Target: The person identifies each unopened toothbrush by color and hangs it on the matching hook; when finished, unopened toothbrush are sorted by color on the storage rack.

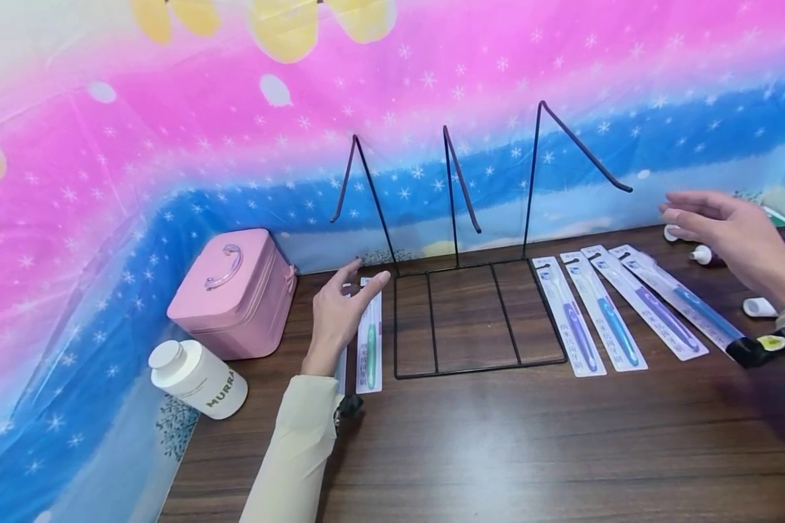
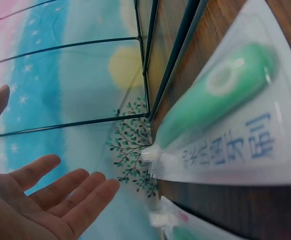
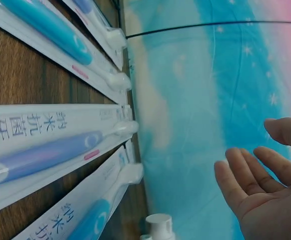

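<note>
My left hand hovers above a packaged green toothbrush, fingers loosely spread and holding nothing. A second pack lies mostly hidden under that hand. In the left wrist view the green toothbrush shows close up. My right hand is raised, empty, with relaxed fingers, past the right end of a row of toothbrush packs. Those are a purple toothbrush, a blue toothbrush, another purple toothbrush and another blue one. A black wire rack with three upright hooked prongs stands between the two groups.
A pink case with a handle and a white bottle sit at the left. Beyond the right-hand packs lie a dark tube with a white cap and a white-capped item. A patterned cloth hangs behind the table.
</note>
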The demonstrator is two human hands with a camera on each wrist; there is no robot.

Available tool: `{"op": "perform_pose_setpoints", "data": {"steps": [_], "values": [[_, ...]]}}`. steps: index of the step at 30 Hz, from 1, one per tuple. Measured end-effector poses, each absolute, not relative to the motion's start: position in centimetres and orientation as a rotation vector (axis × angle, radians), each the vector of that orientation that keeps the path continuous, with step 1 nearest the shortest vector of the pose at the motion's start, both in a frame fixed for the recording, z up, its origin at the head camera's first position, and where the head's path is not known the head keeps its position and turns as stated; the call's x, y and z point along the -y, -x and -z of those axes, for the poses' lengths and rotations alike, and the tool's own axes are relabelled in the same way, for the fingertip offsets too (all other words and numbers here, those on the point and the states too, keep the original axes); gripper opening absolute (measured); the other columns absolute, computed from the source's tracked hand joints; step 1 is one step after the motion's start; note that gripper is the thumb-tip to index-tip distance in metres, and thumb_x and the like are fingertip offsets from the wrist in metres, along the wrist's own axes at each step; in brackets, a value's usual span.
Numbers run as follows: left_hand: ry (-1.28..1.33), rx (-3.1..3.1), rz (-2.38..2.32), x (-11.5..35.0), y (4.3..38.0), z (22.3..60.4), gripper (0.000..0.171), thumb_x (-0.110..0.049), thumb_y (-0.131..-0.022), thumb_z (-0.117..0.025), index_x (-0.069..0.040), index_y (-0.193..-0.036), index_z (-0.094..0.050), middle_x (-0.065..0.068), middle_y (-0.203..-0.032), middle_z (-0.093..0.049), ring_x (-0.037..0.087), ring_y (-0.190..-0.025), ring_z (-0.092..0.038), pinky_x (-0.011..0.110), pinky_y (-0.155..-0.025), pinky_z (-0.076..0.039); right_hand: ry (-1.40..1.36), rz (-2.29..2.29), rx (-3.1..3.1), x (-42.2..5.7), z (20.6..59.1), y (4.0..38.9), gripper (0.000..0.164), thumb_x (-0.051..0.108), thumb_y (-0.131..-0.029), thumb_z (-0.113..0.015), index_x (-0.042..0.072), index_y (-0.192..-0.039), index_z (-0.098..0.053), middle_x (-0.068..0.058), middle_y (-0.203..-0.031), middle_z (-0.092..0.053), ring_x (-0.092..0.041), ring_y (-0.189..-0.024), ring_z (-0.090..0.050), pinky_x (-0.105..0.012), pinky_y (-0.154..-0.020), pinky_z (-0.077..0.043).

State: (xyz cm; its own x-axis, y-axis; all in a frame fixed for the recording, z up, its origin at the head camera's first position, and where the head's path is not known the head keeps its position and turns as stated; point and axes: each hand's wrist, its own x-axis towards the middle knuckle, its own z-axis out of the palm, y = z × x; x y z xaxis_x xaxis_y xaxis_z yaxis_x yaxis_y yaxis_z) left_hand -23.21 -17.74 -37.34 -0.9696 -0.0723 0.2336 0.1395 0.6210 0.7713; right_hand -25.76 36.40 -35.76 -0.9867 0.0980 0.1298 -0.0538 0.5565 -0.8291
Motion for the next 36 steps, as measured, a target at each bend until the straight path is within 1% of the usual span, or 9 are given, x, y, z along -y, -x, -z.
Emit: {"op": "perform_pose_setpoints", "data": {"steps": [2,3,6,11,13,16,22,30,36], "values": [[0.031,2.571,1.324,17.6,23.3,37.5,0.076,-0.073,-0.076,-0.063,-0.029,-0.137,-0.055,0.005,-0.133,-0.056,0.025,-0.114,-0.057,0.047,-0.092,-0.045,0.053,-1.471,2.602,-36.9,36.0,26.0,0.063,0.046,-0.093,-0.061,0.023,-0.148,-0.042,0.004,-0.142,-0.05,0.007,-0.099,-0.052,-0.052,-0.108,-0.027],[0.026,2.556,1.344,17.6,23.4,37.6,0.075,-0.072,-0.075,-0.065,-0.027,-0.135,-0.057,0.005,-0.13,-0.059,0.024,-0.111,-0.058,0.046,-0.09,-0.046,0.066,-1.491,2.593,-37.1,36.1,26.0,0.064,0.047,-0.092,-0.062,0.023,-0.147,-0.043,0.006,-0.139,-0.051,0.008,-0.096,-0.052,-0.056,-0.108,-0.023],[-0.009,2.545,1.387,17.4,23.4,37.9,0.069,-0.069,-0.075,-0.068,-0.025,-0.128,-0.063,0.001,-0.125,-0.062,0.02,-0.106,-0.058,0.043,-0.09,-0.046,0.098,-1.516,2.598,-37.5,36.5,26.3,0.066,0.049,-0.09,-0.064,0.022,-0.146,-0.045,0.008,-0.135,-0.053,0.002,-0.102,-0.054,-0.057,-0.109,-0.019],[-0.088,2.601,1.406,17.0,23.4,38.4,0.057,-0.053,-0.078,-0.075,-0.017,-0.122,-0.067,0.003,-0.119,-0.063,0.022,-0.103,-0.053,0.043,-0.089,-0.045,0.174,-1.428,2.697,-38.0,37.5,26.6,0.077,0.059,-0.086,-0.061,0.016,-0.148,-0.042,-0.01,-0.148,-0.043,-0.03,-0.125,-0.047,-0.063,-0.106,-0.016],[-0.101,2.625,1.39,16.8,23.5,38.5,0.052,-0.045,-0.08,-0.077,-0.013,-0.12,-0.068,0.004,-0.115,-0.064,0.024,-0.102,-0.053,0.042,-0.087,-0.045,0.21,-1.413,2.733,-38.2,37.8,26.6,0.083,0.063,-0.085,-0.059,0.014,-0.149,-0.04,-0.018,-0.151,-0.036,-0.041,-0.126,-0.043,-0.066,-0.105,-0.015],[-0.1,2.657,1.351,16.6,23.8,38.8,0.043,-0.036,-0.08,-0.079,-0.012,-0.116,-0.071,0.004,-0.112,-0.065,0.024,-0.099,-0.055,0.04,-0.084,-0.047,0.242,-1.399,2.769,-38.5,38.2,26.5,0.09,0.068,-0.082,-0.057,0.011,-0.149,-0.038,-0.025,-0.149,-0.034,-0.048,-0.126,-0.039,-0.068,-0.103,-0.016],[-0.052,2.714,1.299,16.3,24.3,39.3,0.03,-0.023,-0.081,-0.08,-0.011,-0.108,-0.075,0.003,-0.103,-0.07,0.02,-0.091,-0.059,0.036,-0.076,-0.048,0.207,-1.337,2.799,-38.8,38.8,26.7,0.087,0.067,-0.083,-0.057,0.008,-0.146,-0.043,-0.027,-0.143,-0.043,-0.045,-0.122,-0.046,-0.067,-0.101,-0.022],[-0.049,2.837,1.27,16.0,24.2,39.5,0.025,-0.017,-0.08,-0.081,-0.01,-0.103,-0.075,0.002,-0.093,-0.072,0.015,-0.076,-0.065,0.033,-0.069,-0.052,0.178,-1.371,2.813,-39.0,39.9,26.9,0.08,0.061,-0.091,-0.051,0.005,-0.147,-0.039,-0.03,-0.145,-0.038,-0.049,-0.126,-0.041,-0.065,-0.103,-0.021],[-0.062,2.907,1.198,15.8,24.1,39.5,0.025,-0.017,-0.08,-0.081,-0.01,-0.102,-0.075,0.003,-0.093,-0.072,0.015,-0.078,-0.066,0.034,-0.072,-0.052,0.219,-1.34,2.843,-38.7,40.0,27.1,0.09,0.068,-0.085,-0.054,0.004,-0.147,-0.04,-0.031,-0.146,-0.036,-0.05,-0.125,-0.042,-0.067,-0.102,-0.019]]}}
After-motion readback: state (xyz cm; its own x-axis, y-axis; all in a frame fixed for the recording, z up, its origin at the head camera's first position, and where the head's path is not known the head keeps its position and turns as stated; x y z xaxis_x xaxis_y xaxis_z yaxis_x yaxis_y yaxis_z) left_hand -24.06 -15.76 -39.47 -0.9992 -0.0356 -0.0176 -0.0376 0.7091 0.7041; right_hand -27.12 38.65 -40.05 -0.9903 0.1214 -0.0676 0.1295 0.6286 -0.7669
